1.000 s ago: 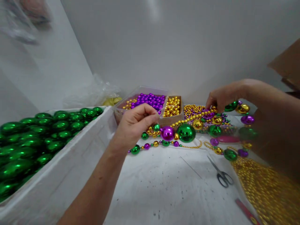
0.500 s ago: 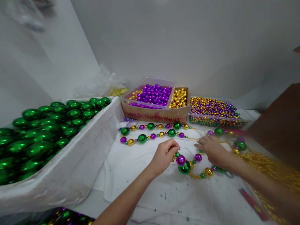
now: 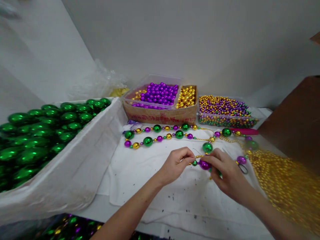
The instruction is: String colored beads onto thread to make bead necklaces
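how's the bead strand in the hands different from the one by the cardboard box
The left hand and right hand pinch the held strand, while the laid-out strand lies on the white cloth in two rows. The held strand's purple bead looks bigger than the laid-out strand's purple beads. The right hand partly hides the held strand; the laid-out strand shows unobstructed. Both have shiny green, purple and gold beads.

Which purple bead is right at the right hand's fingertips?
The large purple bead between the left hand and the right hand, with a small green bead beside it. Every other purple bead in view lies farther off.
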Tool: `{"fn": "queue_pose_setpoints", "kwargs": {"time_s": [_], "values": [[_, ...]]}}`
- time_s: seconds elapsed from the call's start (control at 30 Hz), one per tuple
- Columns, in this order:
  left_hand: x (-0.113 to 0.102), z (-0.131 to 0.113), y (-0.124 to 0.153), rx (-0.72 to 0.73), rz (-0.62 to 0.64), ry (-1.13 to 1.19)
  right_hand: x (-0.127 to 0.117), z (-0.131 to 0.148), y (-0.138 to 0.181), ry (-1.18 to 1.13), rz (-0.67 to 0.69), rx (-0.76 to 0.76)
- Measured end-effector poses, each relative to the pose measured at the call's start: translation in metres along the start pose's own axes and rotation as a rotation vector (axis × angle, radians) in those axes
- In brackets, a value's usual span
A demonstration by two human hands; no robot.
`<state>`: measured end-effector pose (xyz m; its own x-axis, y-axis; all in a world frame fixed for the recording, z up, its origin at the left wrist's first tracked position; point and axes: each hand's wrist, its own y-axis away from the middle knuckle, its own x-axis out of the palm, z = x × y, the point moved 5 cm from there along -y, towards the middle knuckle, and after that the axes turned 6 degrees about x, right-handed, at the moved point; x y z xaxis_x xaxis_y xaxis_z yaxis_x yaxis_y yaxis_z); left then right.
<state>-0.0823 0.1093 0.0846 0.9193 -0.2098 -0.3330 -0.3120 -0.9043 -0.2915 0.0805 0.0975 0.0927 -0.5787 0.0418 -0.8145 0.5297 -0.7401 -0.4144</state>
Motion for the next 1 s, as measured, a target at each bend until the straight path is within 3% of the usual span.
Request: {"fn": "queue_pose_setpoints", "kwargs": {"time_s": [0.1,0.2,0.27,0.37,0.5,0.6,0.7,1.0], "values": [[0.016,0.003,0.006,0.066,0.117,-0.095,0.003,0.022,0.022,0.296,0.019,-0.143],[0.035,0.027,0.020,0.064,0.172,-0.121,0.046,0.034,0.058,0.416,0.059,-0.163],[0.044,0.051,0.033,-0.026,0.148,-0.058,0.079,0.037,0.082,0.377,0.082,-0.097],[0.048,0.086,0.053,-0.244,0.049,0.155,0.109,0.040,0.102,0.224,0.138,-0.008],[0.045,0.104,0.066,-0.375,-0.049,0.375,0.104,0.028,0.091,-0.107,0.230,0.208],[0.043,0.105,0.066,-0.396,-0.083,0.457,0.091,0.001,0.073,-0.475,0.159,0.527],[0.045,0.103,0.066,-0.413,-0.098,0.496,0.093,-0.023,0.062,-0.736,0.037,0.799],[0.055,0.104,0.070,-0.381,-0.097,0.412,0.127,-0.028,0.048,-1.110,-0.138,0.962]]}}
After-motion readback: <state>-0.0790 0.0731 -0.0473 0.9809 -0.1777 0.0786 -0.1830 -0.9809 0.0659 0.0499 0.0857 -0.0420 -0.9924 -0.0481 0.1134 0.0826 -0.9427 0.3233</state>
